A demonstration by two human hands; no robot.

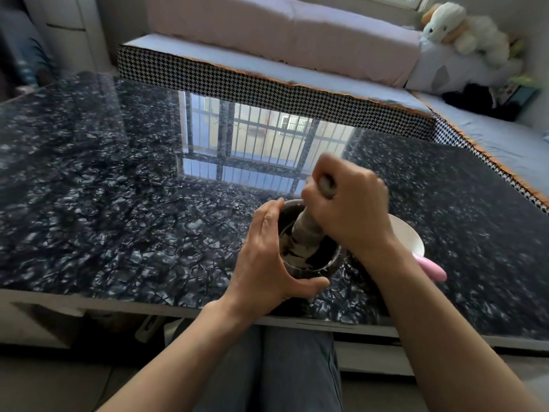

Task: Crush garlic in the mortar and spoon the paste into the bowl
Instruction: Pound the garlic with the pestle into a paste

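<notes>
Two hands at glossy black marble table (118, 179), left (267, 260) gripping mortar (312, 263), right (350, 209) clutching pestle (306, 227), daybed (267, 75) behind

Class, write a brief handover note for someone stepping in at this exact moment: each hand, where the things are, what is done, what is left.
Left hand grips the mortar by its side, steadying it on the dark table.
Right hand grips the pestle, whose end is down in the mortar.
White bowl sits right of the mortar, a pink spoon lying at its rim.
Done: pale garlic in the mortar looks partly crushed.
Left: finish crushing, then spoon the paste into the bowl.
</notes>
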